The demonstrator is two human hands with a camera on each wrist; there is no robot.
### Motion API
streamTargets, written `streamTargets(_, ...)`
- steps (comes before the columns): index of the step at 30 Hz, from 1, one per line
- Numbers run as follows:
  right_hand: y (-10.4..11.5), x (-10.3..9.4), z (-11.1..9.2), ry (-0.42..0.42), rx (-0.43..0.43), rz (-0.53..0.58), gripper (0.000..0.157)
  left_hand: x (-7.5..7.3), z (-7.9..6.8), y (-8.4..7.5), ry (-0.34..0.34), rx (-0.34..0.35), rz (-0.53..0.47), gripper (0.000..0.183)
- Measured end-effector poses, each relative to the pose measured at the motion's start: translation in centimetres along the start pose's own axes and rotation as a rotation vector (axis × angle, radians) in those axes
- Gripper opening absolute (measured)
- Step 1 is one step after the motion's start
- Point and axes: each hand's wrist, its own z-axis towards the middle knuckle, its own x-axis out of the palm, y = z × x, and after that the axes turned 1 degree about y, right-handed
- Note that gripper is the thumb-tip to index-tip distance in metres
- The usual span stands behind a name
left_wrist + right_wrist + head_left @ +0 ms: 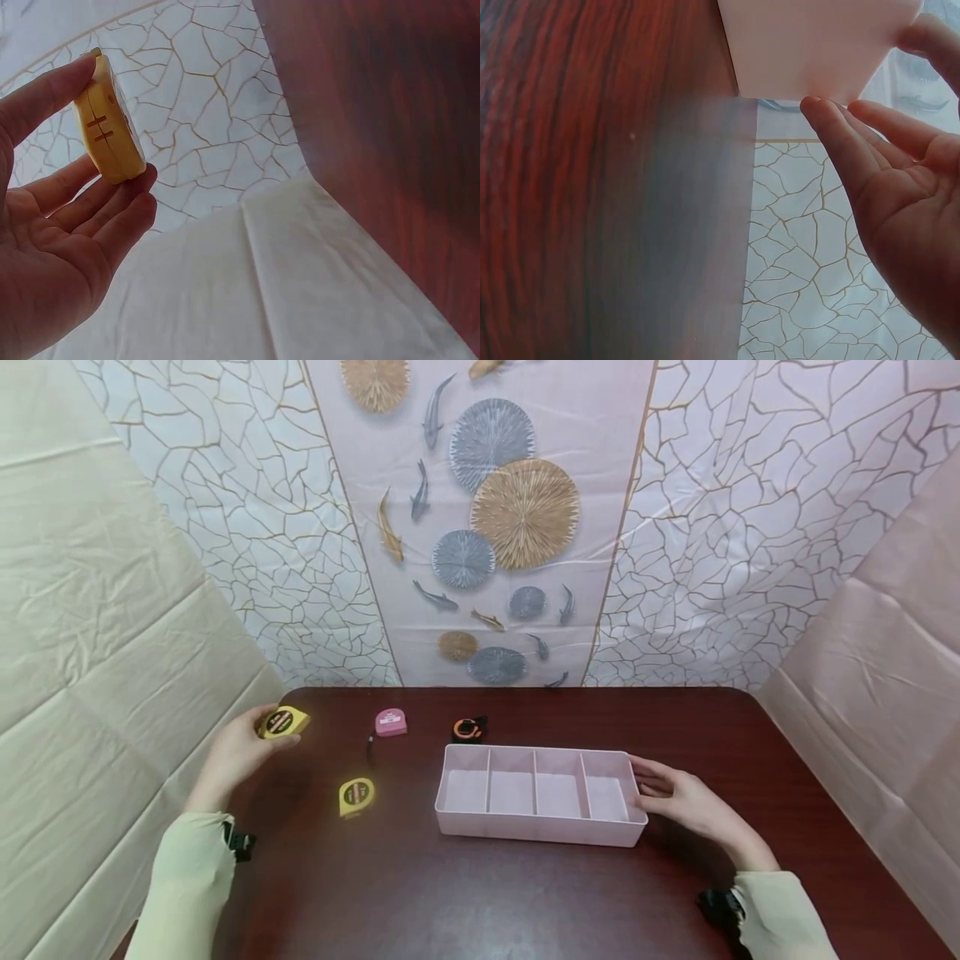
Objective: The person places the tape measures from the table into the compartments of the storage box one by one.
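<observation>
My left hand (232,745) holds a yellow tape measure (282,722) above the table's far left, pinched between thumb and fingers. In the left wrist view, the case of this tape measure (111,124) is seen edge-on. My right hand (690,806) is at the right end of a pale pink tray (540,828) with four-sided compartments in a row. In the right wrist view, thumb and fingers span the end wall of the tray (817,49), the fingertips at its far corner. Bare compartment floors show in the tray.
A second yellow tape measure (356,796) lies left of the tray. Farther back is a pink tape measure (391,722) with a dark strap. A black and orange tape measure (468,730) sits just behind the tray's left end. Cloth walls enclose the dark wooden table (375,893).
</observation>
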Motion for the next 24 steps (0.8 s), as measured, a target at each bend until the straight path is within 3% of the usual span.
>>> streamTargets(10, 0.2, -0.5, -0.8, -0.019, 0.007, 0.007, 0.065, -0.4, 2.3, -2.9, 0.018, 0.051, -0.021, 0.075)
streamTargets(18, 0.0, 0.3, -0.6, -0.002, 0.009, 0.013, 0.067, -1.9, 2.5, -4.5, 0.012, 0.074, 0.019, 0.073)
streamTargets(24, 0.2, 0.1, -0.3, 0.001, 0.009, -0.025, 0.066, -2.7, 3.5, -6.2, 0.013, 0.061, -0.006, 0.073)
